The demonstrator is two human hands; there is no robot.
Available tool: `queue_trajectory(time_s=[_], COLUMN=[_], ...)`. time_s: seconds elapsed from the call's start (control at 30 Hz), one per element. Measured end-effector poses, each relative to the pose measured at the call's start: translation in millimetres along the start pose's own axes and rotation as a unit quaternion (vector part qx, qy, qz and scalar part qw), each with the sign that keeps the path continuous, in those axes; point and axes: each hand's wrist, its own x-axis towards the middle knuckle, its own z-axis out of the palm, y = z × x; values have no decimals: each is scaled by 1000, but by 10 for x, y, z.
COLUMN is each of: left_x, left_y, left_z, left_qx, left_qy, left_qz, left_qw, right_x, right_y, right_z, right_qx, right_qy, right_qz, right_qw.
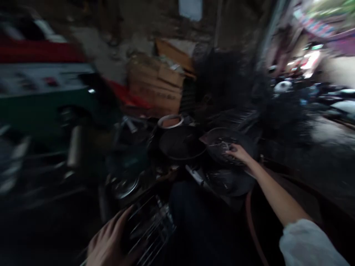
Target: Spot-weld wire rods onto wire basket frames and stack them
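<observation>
At the lower left, my left hand (108, 240) is curled around the side of a wire rack (151, 231) made of thin parallel metal rods. The rack lies tilted beside my dark-clothed leg (191, 218). My right hand (237, 153) reaches out into a round, dark, shallow pan (246, 138) that holds a heap of small metallic pieces (222, 147). Its fingertips are pinched together over the heap, and what lies between them is too blurred and small to name. Below this pan is another dark dish (235, 184) with a few thin pieces in it.
A wide dark pan (181, 142) stands left of the heap, with a pale-rimmed round container (170, 121) behind it. Cardboard boxes (155, 87) lean by the wall. A red, white and green object (41, 81) stands at left. Parked motorbikes (285, 87) show blurred at right.
</observation>
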Motion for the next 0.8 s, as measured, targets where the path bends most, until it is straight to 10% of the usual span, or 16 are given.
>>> queue_trajectory(time_s=[0.3,0.47,0.8], left_x=[85,-20,-61], left_y=[104,62,-369], left_z=[-294,-372,-505], left_qx=[-45,-42,-58], left_qy=[-51,-59,29], left_qz=[12,7,-23], left_qw=[998,997,998], right_x=[-955,-1367,-1355], right_y=[-768,-1163,-1556], right_z=[1583,1974,2758], right_qx=[156,153,51], right_qy=[-322,-508,-401], right_qz=[-42,-135,-421], right_qw=[933,837,812])
